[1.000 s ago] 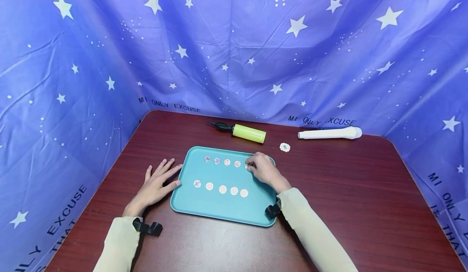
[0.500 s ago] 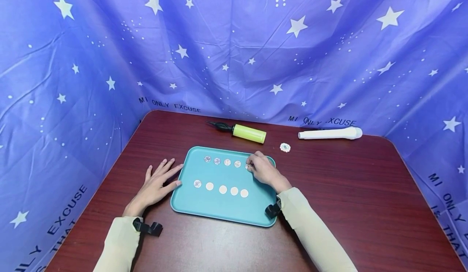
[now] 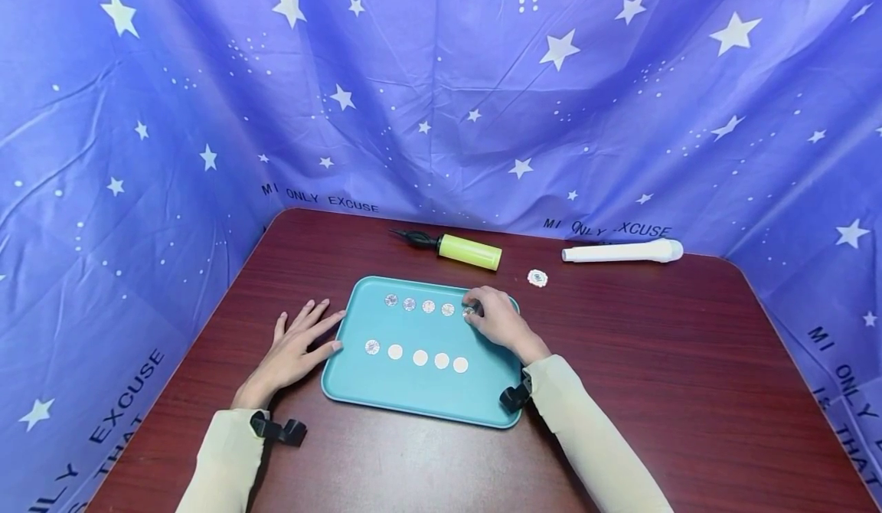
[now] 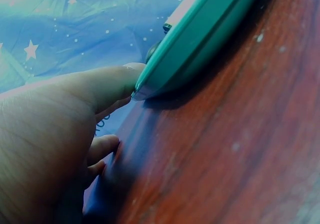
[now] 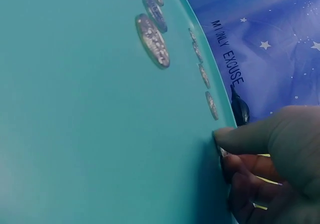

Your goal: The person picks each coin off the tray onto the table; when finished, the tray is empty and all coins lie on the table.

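Note:
A teal tray (image 3: 413,402) lies on the table, bearing two rows of small round glittery discs. My right hand (image 3: 499,320) reaches over its far right corner. Thumb and fingers are curled around the edges of the rightmost disc (image 3: 468,312) in the far row; the right wrist view shows that disc (image 5: 223,151) partly hidden between them. Left of it, the other far-row discs (image 3: 428,307) sit in line. The near row (image 3: 419,357) lies closer to me. With fingers spread, my left hand (image 3: 292,352) rests on the table, thumb and fingertip touching the tray's left edge.
Behind the tray lies a yellow-green hand pump (image 3: 470,252) with a black nozzle. A white scalloped disc (image 3: 537,278) is beyond the tray's right corner. Farther right is a white microphone-shaped stick (image 3: 620,251). A blue star-patterned curtain (image 3: 441,99) encloses the table.
My right thumb and fingers have shifted slightly at the rightmost far-row disc, so more of it shows now. The left hand, the tray and the other discs stay in place.

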